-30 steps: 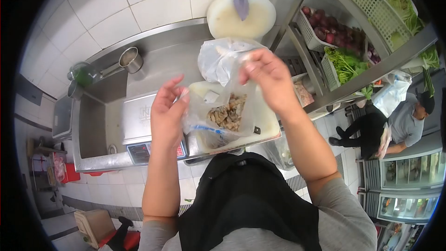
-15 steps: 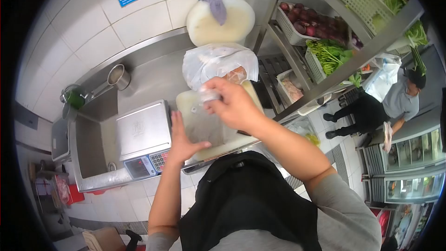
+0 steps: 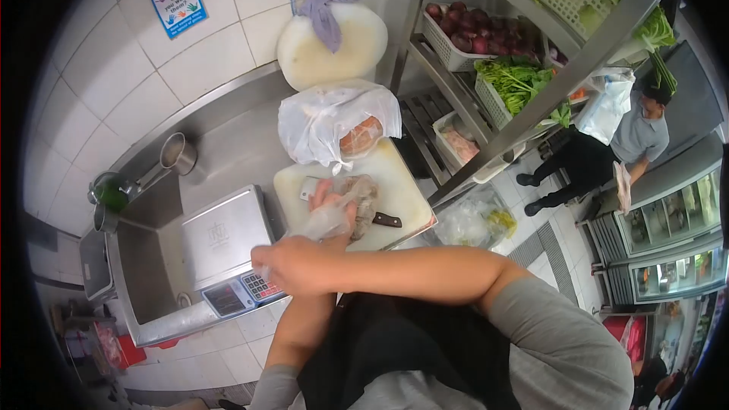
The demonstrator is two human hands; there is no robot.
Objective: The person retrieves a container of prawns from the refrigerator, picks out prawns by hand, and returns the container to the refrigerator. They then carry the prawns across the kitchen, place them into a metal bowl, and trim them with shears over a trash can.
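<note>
Right grip (image 3: 295,264) is closed in a fist on the gathered end of a clear plastic bag (image 3: 364,201), as seen from the head camera. Left grip (image 3: 334,209) is placed at the bag's neck, its fingers partly veiled by the film; whether the neck is pinched there cannot be told. The right forearm is crossed over the left. The bag, with greyish-brown food bunched inside, is rested on a white cutting board (image 3: 406,193), and a knife (image 3: 388,219) is seen beside it, its dark handle pointed away from the hands.

Just beyond the board, a white bag (image 3: 323,118) is set on the steel tabletop (image 3: 231,129), an orange-brown item visible within its folds. A scale (image 3: 228,235) is stationed to the left of the board, between it and the sink (image 3: 152,258). Against the tiled wall, a round board (image 3: 330,49) is propped upright, draped with a purple cloth (image 3: 325,17). Red onions (image 3: 486,26) and leafy greens (image 3: 516,91) are stored in baskets on the rack at right, beyond which another person (image 3: 638,137) is pictured near glass-fronted fridges (image 3: 676,269).
</note>
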